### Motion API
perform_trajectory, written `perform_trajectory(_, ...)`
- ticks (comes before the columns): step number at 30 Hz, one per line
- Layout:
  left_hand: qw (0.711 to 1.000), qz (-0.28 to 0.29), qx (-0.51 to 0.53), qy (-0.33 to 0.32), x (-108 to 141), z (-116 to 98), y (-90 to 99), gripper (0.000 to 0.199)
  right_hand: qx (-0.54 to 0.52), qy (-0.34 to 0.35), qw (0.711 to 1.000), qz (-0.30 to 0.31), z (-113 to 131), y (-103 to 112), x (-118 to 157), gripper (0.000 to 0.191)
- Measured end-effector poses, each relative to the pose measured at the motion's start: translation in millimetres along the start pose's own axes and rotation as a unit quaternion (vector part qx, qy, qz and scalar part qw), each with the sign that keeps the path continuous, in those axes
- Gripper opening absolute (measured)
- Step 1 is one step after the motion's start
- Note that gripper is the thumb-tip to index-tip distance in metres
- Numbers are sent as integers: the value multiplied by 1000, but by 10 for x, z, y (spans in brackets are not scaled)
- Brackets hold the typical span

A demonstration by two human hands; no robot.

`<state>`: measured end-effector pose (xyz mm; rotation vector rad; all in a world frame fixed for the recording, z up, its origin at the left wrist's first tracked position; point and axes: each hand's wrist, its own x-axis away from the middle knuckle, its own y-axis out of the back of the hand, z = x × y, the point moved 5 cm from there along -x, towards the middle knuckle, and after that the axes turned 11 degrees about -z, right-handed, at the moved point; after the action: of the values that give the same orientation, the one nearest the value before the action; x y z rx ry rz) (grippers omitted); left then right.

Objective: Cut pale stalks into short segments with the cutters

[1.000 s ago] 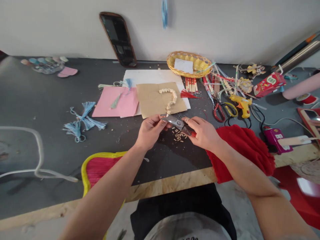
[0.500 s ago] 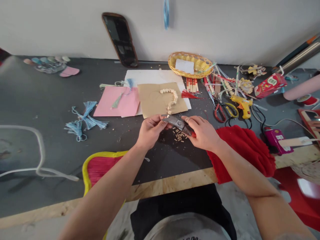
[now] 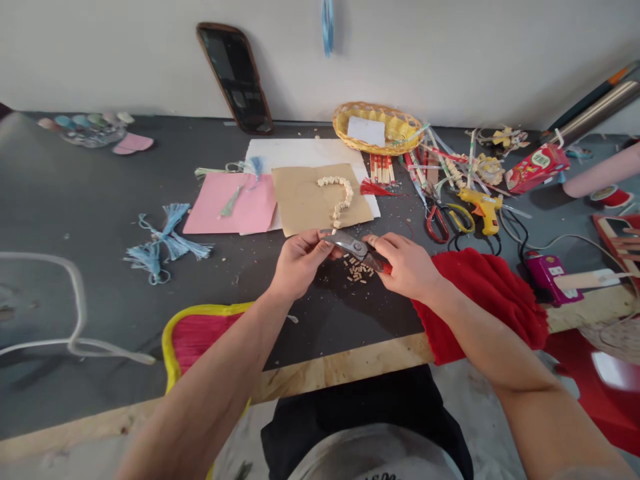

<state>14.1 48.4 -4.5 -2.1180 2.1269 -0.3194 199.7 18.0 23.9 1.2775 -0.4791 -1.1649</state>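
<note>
Shears (image 3: 353, 245) are on the near side of the brown paper (image 3: 303, 203), clamped in the fingers of the person's right hand (image 3: 409, 268). The left hand (image 3: 300, 263) has its fingers drawn together at the blade tip; whether they are clamped on anything cannot be told. A curved chain (image 3: 347, 192) of pale pieces lies on the brown paper, its near end close to the blades. Pale bits (image 3: 357, 271) are scattered on the counter (image 3: 320, 327), on the near side of the brown paper.

To the left of the brown paper lies pink paper (image 3: 203, 210), with blue tassels (image 3: 175, 245) farther left. A basket (image 3: 373, 150) stands behind it. A red tassel (image 3: 375, 189) lies at its right edge, and a glue gun (image 3: 484, 208) and a red cloth (image 3: 480, 287) lie farther right.
</note>
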Motion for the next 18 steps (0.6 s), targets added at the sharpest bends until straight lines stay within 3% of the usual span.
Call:
perform_trajectory(9,999,-38,27,4,-18,13,22,28,4,-2,1000,-8,10,-36,-21,59)
perform_trajectory(18,1000,7,22,6,-10,-4,-2,23,-9,13,1000,10,-7,-23,-13,58)
